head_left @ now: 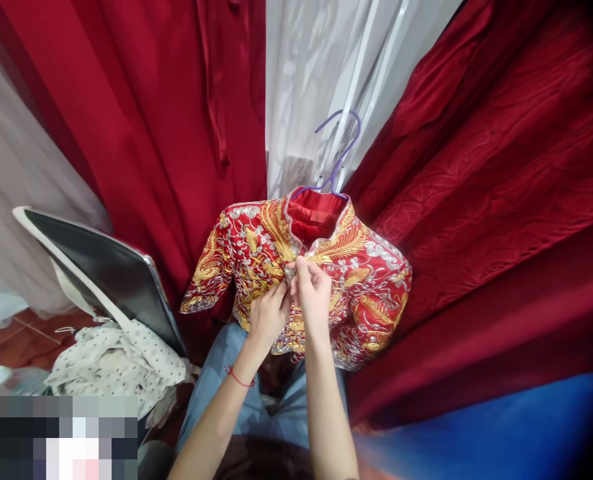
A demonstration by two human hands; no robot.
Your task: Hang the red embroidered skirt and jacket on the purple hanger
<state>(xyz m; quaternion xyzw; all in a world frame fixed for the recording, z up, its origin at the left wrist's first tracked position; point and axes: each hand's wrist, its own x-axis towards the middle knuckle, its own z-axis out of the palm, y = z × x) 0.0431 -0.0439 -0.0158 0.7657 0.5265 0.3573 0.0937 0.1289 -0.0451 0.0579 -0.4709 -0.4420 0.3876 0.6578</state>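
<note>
A red jacket point(376, 267) with gold and silver embroidery hangs on a purple hanger point(344, 157) in front of my lap. Its stand collar gapes, and the red lining with a small label shows inside. My left hand point(269, 317), a red string on its wrist, is closed at the jacket's front edge just below the collar. Right beside it, my right hand point(312, 287) pinches the same front edge slightly higher up. Whatever small fastening lies between the fingertips is hidden.
Red garments point(516, 167) hang at the right, and a red curtain-like cloth point(176, 100) at the left. White sheer fabric point(301, 67) hangs behind the hanger. At the left stand a dark panel with a pale rim point(101, 267), a dotted cloth bag point(111, 367) and a bottle point(6, 380).
</note>
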